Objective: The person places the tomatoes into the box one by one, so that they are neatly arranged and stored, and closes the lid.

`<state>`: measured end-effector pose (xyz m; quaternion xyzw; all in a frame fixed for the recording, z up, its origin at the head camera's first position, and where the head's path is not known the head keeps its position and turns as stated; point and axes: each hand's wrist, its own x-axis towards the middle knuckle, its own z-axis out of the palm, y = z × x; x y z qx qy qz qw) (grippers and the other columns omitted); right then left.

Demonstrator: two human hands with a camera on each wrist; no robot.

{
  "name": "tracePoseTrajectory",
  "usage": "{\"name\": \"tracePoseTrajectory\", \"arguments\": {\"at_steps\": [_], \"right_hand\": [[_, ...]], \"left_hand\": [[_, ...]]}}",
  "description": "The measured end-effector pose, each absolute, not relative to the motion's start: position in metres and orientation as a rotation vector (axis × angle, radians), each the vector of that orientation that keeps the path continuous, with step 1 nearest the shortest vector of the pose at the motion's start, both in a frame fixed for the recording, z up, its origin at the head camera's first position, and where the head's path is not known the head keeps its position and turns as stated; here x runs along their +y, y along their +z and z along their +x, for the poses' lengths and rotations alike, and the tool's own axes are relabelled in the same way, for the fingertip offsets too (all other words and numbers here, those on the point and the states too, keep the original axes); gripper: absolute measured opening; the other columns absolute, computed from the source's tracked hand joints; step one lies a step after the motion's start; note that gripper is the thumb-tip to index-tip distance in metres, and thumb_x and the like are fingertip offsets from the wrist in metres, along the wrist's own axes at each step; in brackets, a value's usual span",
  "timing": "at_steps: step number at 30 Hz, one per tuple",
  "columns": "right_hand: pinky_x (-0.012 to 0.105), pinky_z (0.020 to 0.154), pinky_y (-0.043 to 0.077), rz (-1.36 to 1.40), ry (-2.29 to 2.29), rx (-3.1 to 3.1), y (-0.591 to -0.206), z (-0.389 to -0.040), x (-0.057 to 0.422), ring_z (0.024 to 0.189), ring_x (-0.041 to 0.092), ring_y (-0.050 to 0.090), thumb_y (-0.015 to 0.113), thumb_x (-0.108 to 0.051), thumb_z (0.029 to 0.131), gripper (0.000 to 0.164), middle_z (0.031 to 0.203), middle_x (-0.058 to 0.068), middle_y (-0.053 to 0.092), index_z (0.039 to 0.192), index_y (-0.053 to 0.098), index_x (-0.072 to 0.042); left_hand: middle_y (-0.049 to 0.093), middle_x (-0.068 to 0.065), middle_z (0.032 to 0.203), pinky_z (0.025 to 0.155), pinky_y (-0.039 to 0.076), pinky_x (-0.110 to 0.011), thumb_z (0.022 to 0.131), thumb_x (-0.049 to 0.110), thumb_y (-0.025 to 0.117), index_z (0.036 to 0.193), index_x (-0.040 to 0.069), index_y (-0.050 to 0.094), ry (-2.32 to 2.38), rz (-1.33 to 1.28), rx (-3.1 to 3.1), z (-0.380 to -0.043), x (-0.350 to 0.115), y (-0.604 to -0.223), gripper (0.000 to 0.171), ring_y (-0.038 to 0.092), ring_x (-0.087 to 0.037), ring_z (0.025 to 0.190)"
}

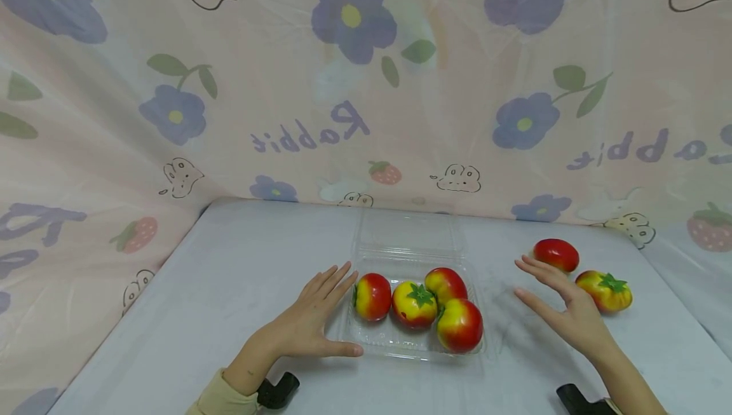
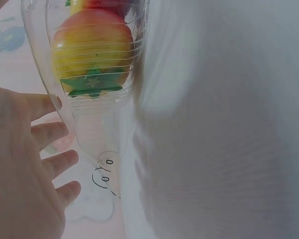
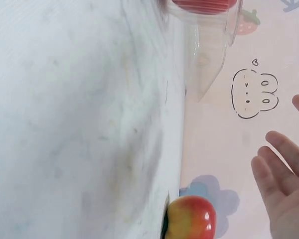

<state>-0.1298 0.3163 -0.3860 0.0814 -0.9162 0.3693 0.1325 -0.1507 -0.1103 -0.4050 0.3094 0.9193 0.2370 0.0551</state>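
Observation:
A clear plastic box (image 1: 380, 339) stands on the table with its lid (image 1: 408, 231) folded back. Several red-and-yellow tomato-like fruits lie inside, one (image 1: 414, 305) showing its green leafy top. My left hand (image 1: 305, 323) is at the box's left side, fingers and thumb spread; in the left wrist view its fingertips overlap the clear wall (image 2: 65, 112). To the right of the box, my right hand (image 1: 577, 319) is held with fingers extended and nothing in its grasp. Close beyond it lie two loose fruits, a red one (image 1: 556, 254) and a yellow-and-red one (image 1: 606, 291).
White cloth covers the table (image 1: 229, 262). A pale curtain (image 1: 446, 103) printed with flowers and rabbits hangs behind it and along the left. Black wrist mounts (image 1: 278, 391) sit below both hands.

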Motion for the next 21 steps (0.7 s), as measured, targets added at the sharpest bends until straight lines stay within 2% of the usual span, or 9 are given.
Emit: {"name": "tracePoseTrajectory", "arguments": {"at_steps": [5,7,9,11,13,14,18,21], "right_hand": [[0.075,0.085,0.038,0.173,1.075,-2.672,-0.389,-0.132,0.325,0.114,-0.027,0.024,0.066,-0.025,0.091,0.052,0.15,-0.002,0.041,0.141,0.05,-0.021],[0.076,0.086,0.037,0.134,1.082,-2.682,-0.39,-0.133,0.329,0.12,-0.023,0.024,0.065,-0.027,0.092,0.053,0.152,0.008,0.039,0.142,0.049,-0.019],[0.076,0.088,0.036,0.097,1.085,-2.693,-0.391,-0.134,0.334,0.136,-0.007,0.024,0.064,-0.028,0.093,0.053,0.152,0.017,0.036,0.142,0.048,-0.017],[0.076,0.089,0.035,0.062,1.073,-2.71,-0.391,-0.135,0.339,0.144,0.017,0.022,0.062,-0.03,0.094,0.054,0.153,0.019,0.032,0.143,0.046,-0.015],[0.075,0.09,0.034,0.043,1.054,-2.722,-0.392,-0.135,0.344,0.142,0.039,0.021,0.06,-0.03,0.095,0.054,0.153,0.021,0.031,0.144,0.045,-0.013],[0.073,0.092,0.035,0.025,1.03,-2.731,-0.393,-0.135,0.347,0.14,0.045,0.021,0.06,-0.031,0.095,0.054,0.153,0.021,0.031,0.144,0.044,-0.012],[0.077,0.094,0.028,-0.02,1.025,-2.72,-0.396,-0.135,0.356,0.139,0.05,0.019,0.059,-0.031,0.095,0.056,0.153,0.026,0.028,0.143,0.043,-0.007],[0.082,0.09,0.021,-0.042,1.022,-2.704,-0.398,-0.135,0.363,0.137,0.055,0.014,0.059,-0.029,0.095,0.056,0.153,0.03,0.022,0.142,0.043,-0.004]], "left_hand": [[0.006,-0.002,0.163,0.116,0.007,-0.062,0.069,0.073,0.063,0.155,0.02,0.017,0.726,0.94,2.79,-0.151,-0.11,-0.405,0.111,0.006,-0.032,0.149],[0.006,-0.003,0.163,0.116,0.008,-0.062,0.069,0.073,0.063,0.155,0.021,0.017,0.73,0.939,2.789,-0.151,-0.111,-0.406,0.111,0.006,-0.031,0.149],[0.006,-0.003,0.163,0.116,0.008,-0.062,0.069,0.073,0.064,0.155,0.02,0.017,0.736,0.939,2.785,-0.151,-0.111,-0.406,0.111,0.006,-0.031,0.149],[0.006,-0.002,0.163,0.116,0.007,-0.062,0.069,0.072,0.064,0.155,0.02,0.017,0.738,0.934,2.783,-0.151,-0.111,-0.406,0.111,0.005,-0.031,0.149],[0.006,-0.003,0.163,0.116,0.007,-0.062,0.069,0.073,0.063,0.155,0.019,0.018,0.738,0.935,2.782,-0.151,-0.111,-0.406,0.111,0.005,-0.031,0.149],[0.006,-0.003,0.163,0.116,0.007,-0.062,0.069,0.073,0.063,0.155,0.019,0.018,0.737,0.935,2.782,-0.151,-0.111,-0.406,0.111,0.005,-0.031,0.149],[0.006,-0.002,0.163,0.116,0.007,-0.062,0.069,0.073,0.063,0.155,0.019,0.018,0.732,0.932,2.783,-0.151,-0.111,-0.406,0.112,0.005,-0.03,0.149],[0.006,-0.002,0.163,0.116,0.007,-0.061,0.068,0.073,0.063,0.155,0.018,0.018,0.731,0.929,2.783,-0.151,-0.11,-0.406,0.112,0.005,-0.029,0.149]]}}
